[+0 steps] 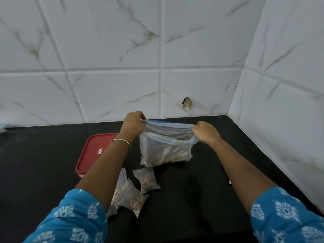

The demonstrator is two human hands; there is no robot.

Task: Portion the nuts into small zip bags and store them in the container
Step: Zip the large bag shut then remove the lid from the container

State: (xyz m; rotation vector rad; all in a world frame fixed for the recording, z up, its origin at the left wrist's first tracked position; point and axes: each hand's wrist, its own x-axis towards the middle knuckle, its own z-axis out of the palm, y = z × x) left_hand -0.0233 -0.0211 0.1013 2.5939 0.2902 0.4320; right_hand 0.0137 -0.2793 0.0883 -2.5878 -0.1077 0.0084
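Head view, only cam. Both hands were up over the black counter (201, 190), pinching the mouth of a large zip bag (166, 149). Left hand (134, 123) was closed on the left corner of the rim, right hand (206, 131) closed on the right corner, rim stretched between them. The bag's bottom sat on the counter near the back wall; blue zip strip visible along the top, mouth looked apart, not sealed. Nuts (175, 155) lay in the lower part of it, not many, blurry thru the plastic.

Closer to the person, small zip bags (147, 180) w/ nuts inside lay on the counter, approx 3-4, some partly hidden under the left forearm so count uncertain. One lay apart to the right of the others, the rest overlapped. Can't tell if they were zipped.

Container (82, 174) sat left of the big bag, red lid (98, 151) on it, partly behind the left arm. Can't see inside.

Progress, judged: several portions done, but the big bag wasn't empty, so more portioning prob left, or she may be closing it. Storing not started as far as visible: small bags all lay outside, lid on. Left: finish portions, open container, load bags, re-lid.

Bracelet (121, 140) on left wrist, blue patterned sleeves (75, 218).
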